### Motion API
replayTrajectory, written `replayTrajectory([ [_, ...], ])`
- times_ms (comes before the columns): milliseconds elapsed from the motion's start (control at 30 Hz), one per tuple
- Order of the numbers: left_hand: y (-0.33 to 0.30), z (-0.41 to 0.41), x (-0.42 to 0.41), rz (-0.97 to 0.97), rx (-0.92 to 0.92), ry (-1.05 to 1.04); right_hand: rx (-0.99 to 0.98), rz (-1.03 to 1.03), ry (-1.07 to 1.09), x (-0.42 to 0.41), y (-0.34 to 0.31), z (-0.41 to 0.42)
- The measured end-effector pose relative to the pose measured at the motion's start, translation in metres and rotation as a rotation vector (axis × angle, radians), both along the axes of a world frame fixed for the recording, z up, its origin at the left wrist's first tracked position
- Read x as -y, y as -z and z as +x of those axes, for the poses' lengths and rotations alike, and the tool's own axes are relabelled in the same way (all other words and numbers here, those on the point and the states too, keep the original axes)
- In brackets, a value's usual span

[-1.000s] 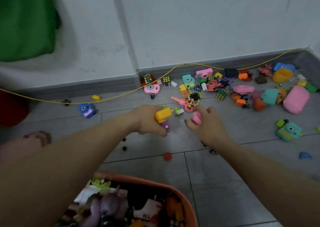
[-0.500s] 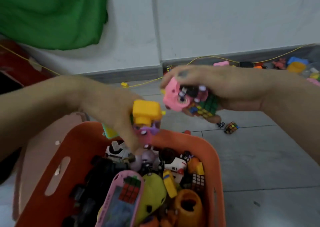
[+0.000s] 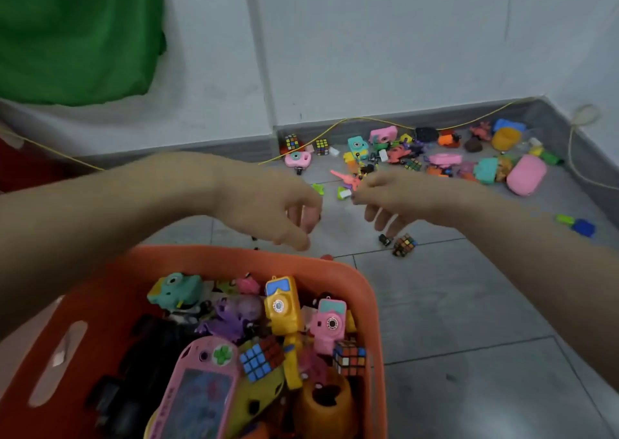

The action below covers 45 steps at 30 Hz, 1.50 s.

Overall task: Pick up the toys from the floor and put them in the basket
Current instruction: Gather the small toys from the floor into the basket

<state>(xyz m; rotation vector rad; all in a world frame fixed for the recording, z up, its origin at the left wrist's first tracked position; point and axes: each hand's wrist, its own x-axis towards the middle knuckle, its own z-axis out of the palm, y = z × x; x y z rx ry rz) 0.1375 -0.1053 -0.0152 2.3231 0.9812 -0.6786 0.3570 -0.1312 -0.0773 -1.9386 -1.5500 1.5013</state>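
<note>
Fingers: both hands are empty. The left hand hangs above the floor just past the basket's far rim with fingers loosely curled downward round nothing. The right hand is spread and relaxed, fingertips pointing left and down, and also holds no toy.
Basket: the orange basket sits at the near edge of the floor, below both forearms, and is heaped nearly to its rim.
Already in: a teal camera toy at the far left of the pile, a yellow camera toy and a pink camera toy toward the right wall, two puzzle cubes near the middle, and a pink handheld game at the near side.
Left, close by: a loose puzzle cube and a small dark piece lie on the tiles just under the right hand; a green and blue block lies at the right edge of the floor.
Left, far: the main scatter of toys lies along the skirting toward the far right corner, including a large pink case, a yellow tub and two cubes by the wall.
Progress: I judge the work roughly half done, with many toys left.
Space: room in the basket looks tight, so later pieces may slide off the heap.
</note>
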Motion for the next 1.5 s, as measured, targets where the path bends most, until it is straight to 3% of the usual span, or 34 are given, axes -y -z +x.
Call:
replayTrajectory([
  [133,0.039,0.046,-0.024,0.135,0.037,-0.047,0.385,-0.108,0.012,0.005,0.064,0.038],
  [267,0.102,0.08,-0.046,0.067,-0.107,-0.14,0.61,-0.185,-0.043,0.021,0.112,0.059],
  [400,0.142,0.094,-0.05,0.039,-0.299,-0.124,0.588,-0.087,0.009,0.028,0.146,0.063],
  [500,0.167,0.093,-0.048,0.008,-0.324,-0.15,0.613,0.068,-0.003,0.023,0.164,0.063],
  [667,0.2,0.092,-0.041,0.056,-0.29,0.019,0.68,0.24,-0.085,0.008,0.187,0.056],
  [867,0.229,0.088,-0.037,0.087,-0.161,0.073,0.754,0.396,-0.234,-0.004,0.208,0.043],
  [1033,0.237,0.083,-0.043,0.107,-0.148,0.072,0.599,0.457,-0.091,-0.018,0.206,0.04],
  [1167,0.222,0.073,-0.067,0.096,-0.037,-0.187,0.458,0.54,-0.068,-0.037,0.194,0.021],
  [1300,0.205,0.01,-0.11,0.159,-0.097,-0.446,0.447,0.599,-0.194,-0.063,0.193,-0.009],
  [1500,0.213,-0.083,-0.124,0.103,-0.214,-0.72,0.644,0.621,-0.248,-0.095,0.197,-0.043],
])
